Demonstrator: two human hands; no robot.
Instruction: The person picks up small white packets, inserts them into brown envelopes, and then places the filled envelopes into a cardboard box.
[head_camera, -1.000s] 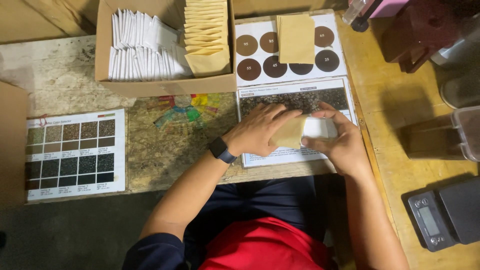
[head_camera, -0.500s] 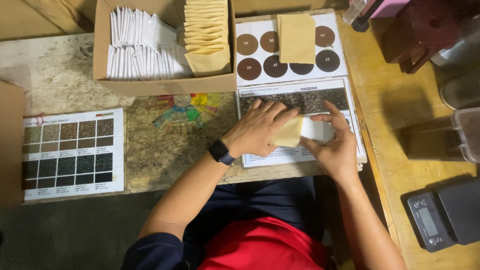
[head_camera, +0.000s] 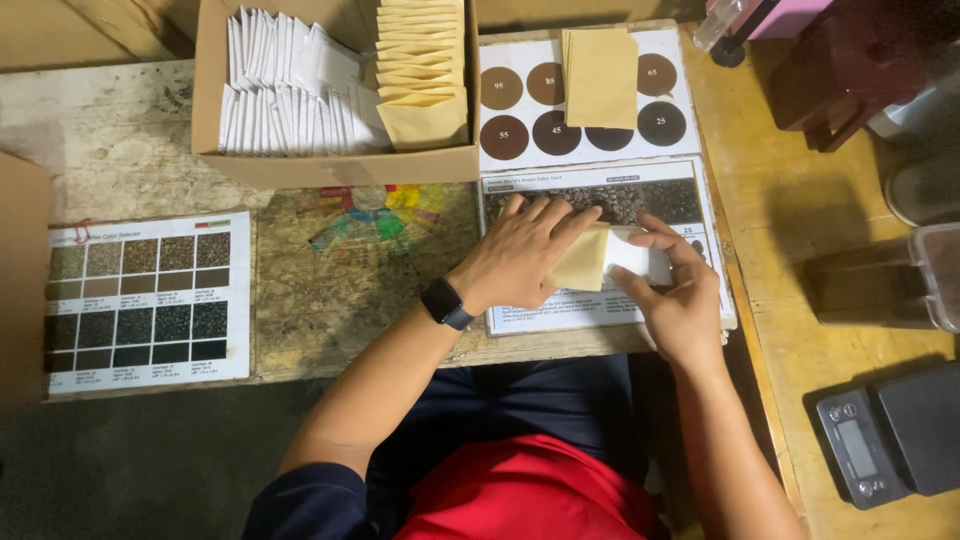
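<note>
One head camera, looking steeply down from above the person, close to the worktable (head_camera: 150, 130), cardboard box (head_camera: 330, 165) at 12 o'clock, scale (head_camera: 890, 440) at 4 o'clock, lap at 6 o'clock
</note>
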